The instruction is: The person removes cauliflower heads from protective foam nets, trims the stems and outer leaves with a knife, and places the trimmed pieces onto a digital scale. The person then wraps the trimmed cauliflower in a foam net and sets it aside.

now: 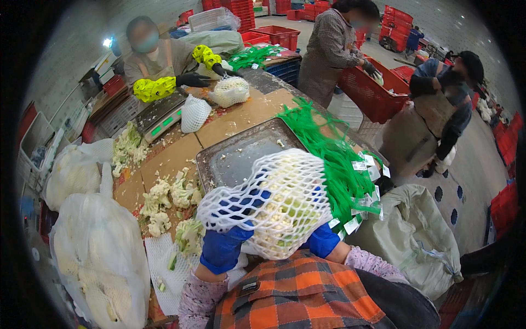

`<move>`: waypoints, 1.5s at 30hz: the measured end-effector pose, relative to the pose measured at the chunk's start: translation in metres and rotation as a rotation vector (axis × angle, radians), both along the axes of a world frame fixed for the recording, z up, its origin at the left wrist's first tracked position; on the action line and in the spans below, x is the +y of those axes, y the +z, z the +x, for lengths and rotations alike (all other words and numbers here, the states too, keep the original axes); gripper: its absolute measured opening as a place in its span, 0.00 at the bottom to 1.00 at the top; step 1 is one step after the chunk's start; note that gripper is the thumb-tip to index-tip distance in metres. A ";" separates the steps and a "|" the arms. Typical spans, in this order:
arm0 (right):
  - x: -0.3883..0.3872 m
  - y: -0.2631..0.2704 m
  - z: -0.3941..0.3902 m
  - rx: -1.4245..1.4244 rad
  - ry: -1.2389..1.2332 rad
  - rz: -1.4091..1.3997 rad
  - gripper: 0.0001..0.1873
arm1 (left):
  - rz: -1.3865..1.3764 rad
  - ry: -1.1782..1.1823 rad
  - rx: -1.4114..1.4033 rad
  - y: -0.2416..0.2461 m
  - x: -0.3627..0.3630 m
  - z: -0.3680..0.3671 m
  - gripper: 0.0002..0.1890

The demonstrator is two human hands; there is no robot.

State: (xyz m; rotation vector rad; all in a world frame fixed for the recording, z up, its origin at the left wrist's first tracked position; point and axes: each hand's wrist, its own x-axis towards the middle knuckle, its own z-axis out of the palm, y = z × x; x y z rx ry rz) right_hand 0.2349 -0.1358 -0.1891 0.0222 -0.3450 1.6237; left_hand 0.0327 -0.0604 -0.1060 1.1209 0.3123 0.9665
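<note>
Close in front of me is a cauliflower head (283, 218) covered by a white foam mesh sleeve (230, 209). My left hand (226, 244), in a blue glove, grips the sleeve on the left, its fingers showing blue through the stretched mesh. On the other side my right hand (322, 240), also blue-gloved, holds the netted cauliflower; most of its fingers are hidden behind it. Just beyond lies a dark metal tray (246, 158) with small white crumbs. Loose cauliflower florets (158, 197) are scattered left of the tray.
Green mesh bags (333, 164) with white tags line the right side. Large clear bags of cauliflower (100, 255) stand at left, near flat foam sleeves (164, 279). Across the table a co-worker (164, 61) handles a netted cauliflower (230, 91) beside a digital scale (162, 119). A woven sack (411, 234) sits right.
</note>
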 end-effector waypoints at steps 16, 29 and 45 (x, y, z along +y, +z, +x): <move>-0.006 -0.022 0.046 -0.314 -0.472 -0.156 0.26 | -0.154 0.314 0.291 -0.012 0.041 -0.001 0.25; 0.007 0.060 0.033 -1.477 -0.740 0.293 0.59 | -0.470 0.003 0.090 -0.049 0.017 0.007 0.31; -0.039 0.044 0.041 -0.627 -0.065 -0.461 0.30 | 0.617 0.108 0.375 -0.014 0.009 0.023 0.27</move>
